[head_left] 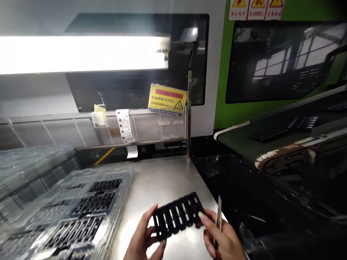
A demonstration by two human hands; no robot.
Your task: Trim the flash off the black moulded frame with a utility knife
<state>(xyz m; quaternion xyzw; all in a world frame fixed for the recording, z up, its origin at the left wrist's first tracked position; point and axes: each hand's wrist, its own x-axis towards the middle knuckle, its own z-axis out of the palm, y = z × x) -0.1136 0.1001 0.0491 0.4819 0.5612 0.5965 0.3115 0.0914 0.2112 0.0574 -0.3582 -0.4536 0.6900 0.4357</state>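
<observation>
A black slotted plastic part (178, 216) is held up, tilted, over the metal tabletop. Its left end lies between the thumb and fingers of my left hand (145, 236). At the part's right end, the thumb of my right hand (223, 236) presses near the corner. That same hand grips a thin knife (219, 213), its pointed blade sticking up between the fingers; most of the handle is covered. To the left, a clear plastic tray (126, 180) carries several similar black slotted parts (93, 203) in its pockets.
Stacked clear trays (35, 177) rise at the far left. A metal table (159, 177) lies beneath my hands. On the right, a green conveyor belt (244, 139) carries black parts, with black plastic sheeting (244, 187) below. A bright tube lamp (84, 54) and a post (189, 115) stand ahead.
</observation>
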